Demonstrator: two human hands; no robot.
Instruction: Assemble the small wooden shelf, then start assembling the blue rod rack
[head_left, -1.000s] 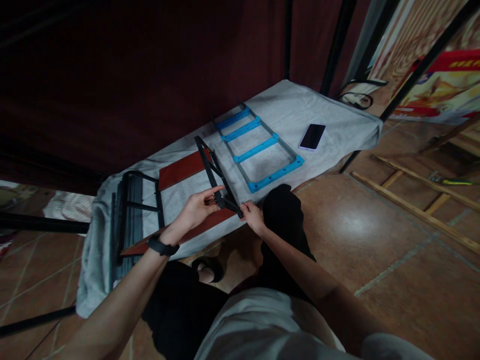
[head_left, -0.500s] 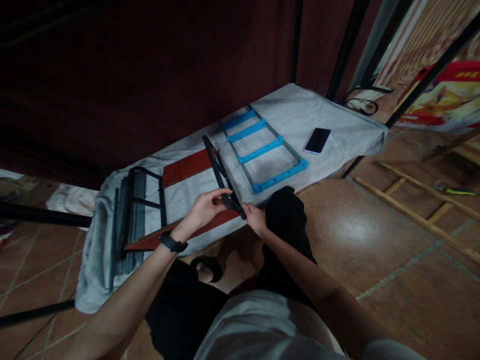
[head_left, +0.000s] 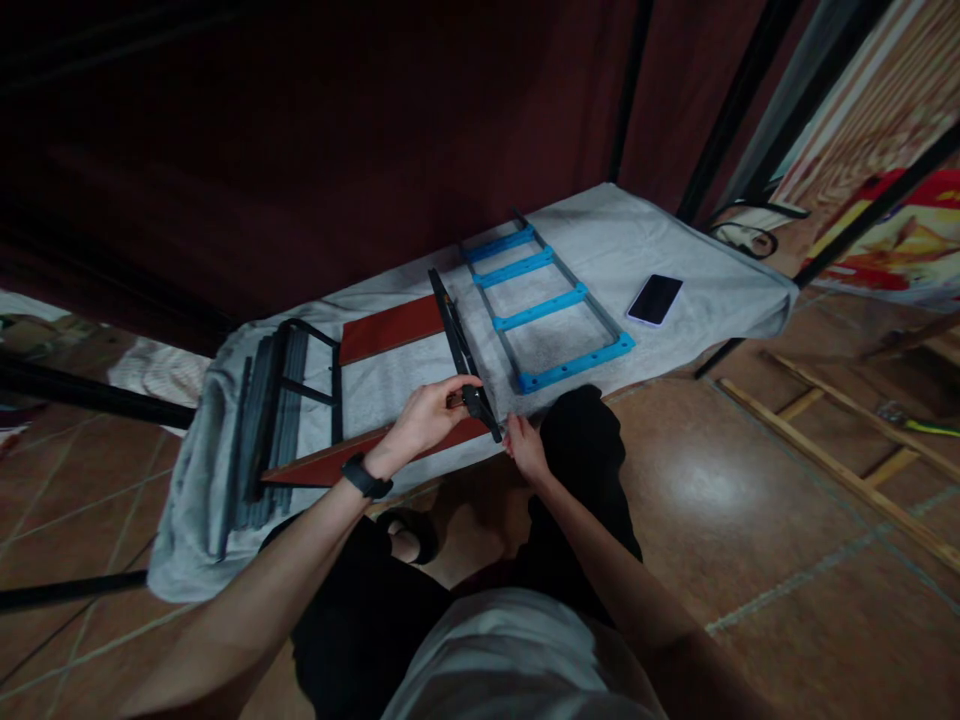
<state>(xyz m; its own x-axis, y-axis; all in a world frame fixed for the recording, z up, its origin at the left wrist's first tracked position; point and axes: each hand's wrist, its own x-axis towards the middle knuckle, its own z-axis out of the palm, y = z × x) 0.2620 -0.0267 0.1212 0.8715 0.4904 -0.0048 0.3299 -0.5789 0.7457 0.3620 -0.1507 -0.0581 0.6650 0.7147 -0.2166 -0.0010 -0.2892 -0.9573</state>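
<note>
My left hand is closed around the near end of a black frame, thumb and fingers gripping a dark fitting there. Beside that end, my right hand has its fingers pinched together; whatever is between them is too small to make out. Two reddish-brown boards, a far board and a near board, run leftward from the black frame to a second black frame. The near board stands tilted on edge, partly covered by my left hand and wrist.
A grey cloth covers the low work surface. On it lie a blue-and-grey ladder-like rack, a phone and several grey bars. A wooden ladder-like frame rests on the tiled floor at right. Dark panels rise behind.
The camera view has shifted slightly, so the scene sits a little further right. Both hands keep nearly the same places at the black frame's near end.
</note>
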